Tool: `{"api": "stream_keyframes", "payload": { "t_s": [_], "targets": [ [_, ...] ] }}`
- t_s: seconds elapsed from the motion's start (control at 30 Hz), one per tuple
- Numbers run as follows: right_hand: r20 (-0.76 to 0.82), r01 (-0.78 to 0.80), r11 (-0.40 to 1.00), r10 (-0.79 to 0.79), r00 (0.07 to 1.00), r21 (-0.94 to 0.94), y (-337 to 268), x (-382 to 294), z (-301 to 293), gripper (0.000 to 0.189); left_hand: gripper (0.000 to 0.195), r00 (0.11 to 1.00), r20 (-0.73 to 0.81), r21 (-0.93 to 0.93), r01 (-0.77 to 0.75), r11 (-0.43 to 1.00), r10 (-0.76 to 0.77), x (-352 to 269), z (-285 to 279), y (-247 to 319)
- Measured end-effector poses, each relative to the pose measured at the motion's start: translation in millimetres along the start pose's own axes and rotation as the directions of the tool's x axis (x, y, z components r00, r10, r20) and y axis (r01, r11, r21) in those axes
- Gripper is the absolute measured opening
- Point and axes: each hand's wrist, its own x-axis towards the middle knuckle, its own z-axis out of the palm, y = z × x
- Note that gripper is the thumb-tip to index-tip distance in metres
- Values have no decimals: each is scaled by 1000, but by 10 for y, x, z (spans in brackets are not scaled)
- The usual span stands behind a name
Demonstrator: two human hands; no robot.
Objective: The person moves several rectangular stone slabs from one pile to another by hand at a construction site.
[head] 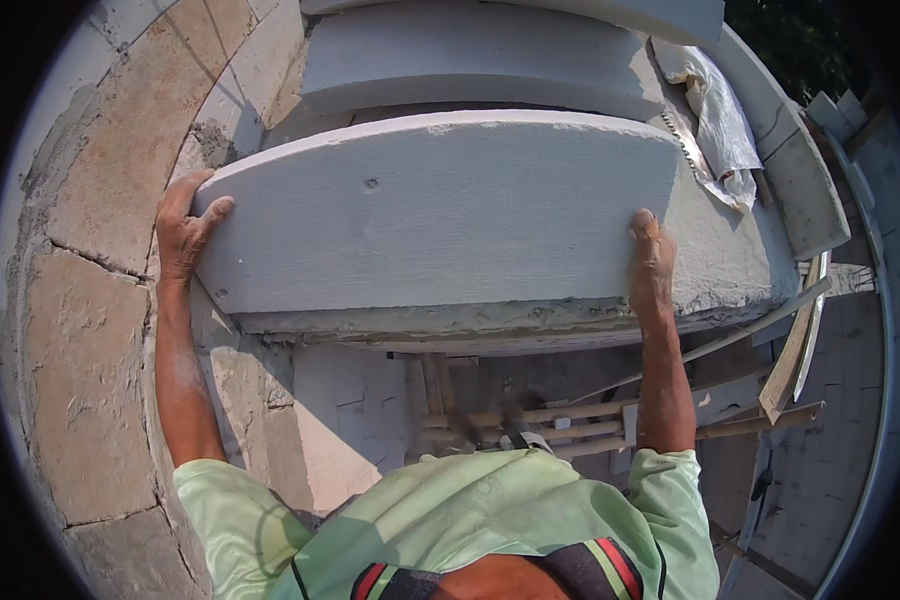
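Note:
A large pale aerated-concrete block (435,217) stands on its long edge on a mortared ledge (450,319) before me, its broad face towards me. My left hand (187,225) grips its left end, the thumb on the near face and the fingers around the edge. At the right end my right hand (652,259) holds the block, the thumb on the near face; the other fingers are mostly hidden. Another pale block (480,60) lies just behind it, and part of a further one (607,15) shows at the top.
A stone block wall (90,360) runs along the left. A white woven sack (720,127) lies at the back right beside a toothed saw blade (686,150). Wooden poles (757,420) and loose boards (795,352) cross below the ledge, above a lower floor. Concrete blocks (810,195) line the right.

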Motion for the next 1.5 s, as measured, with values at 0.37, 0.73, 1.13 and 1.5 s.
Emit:
{"api": "stream_keyframes", "payload": {
  "t_s": [0.37, 0.73, 1.13, 1.5],
  "targets": [
    [132, -243, 968, 249, 959, -57, -294, 385, 68, 73, 68, 993, -71, 21, 92, 996, -90, 447, 867, -68],
    [239, -411, 846, 501, 832, -339, -442, 870, 232, 103, 72, 866, 361, 47, 353, 935, -345, 703, 1139, -141],
    [256, -469, 780, 594, 763, -415, -543, 879, 264, 106, 73, 931, -315, -52, 175, 983, -182, -949, 1284, 937],
    [246, -412, 777, 567, 786, -477, -935, 856, 223, 59, 81, 882, -466, 110, 142, 984, -75, -820, 1631, 728]
  ]
}}
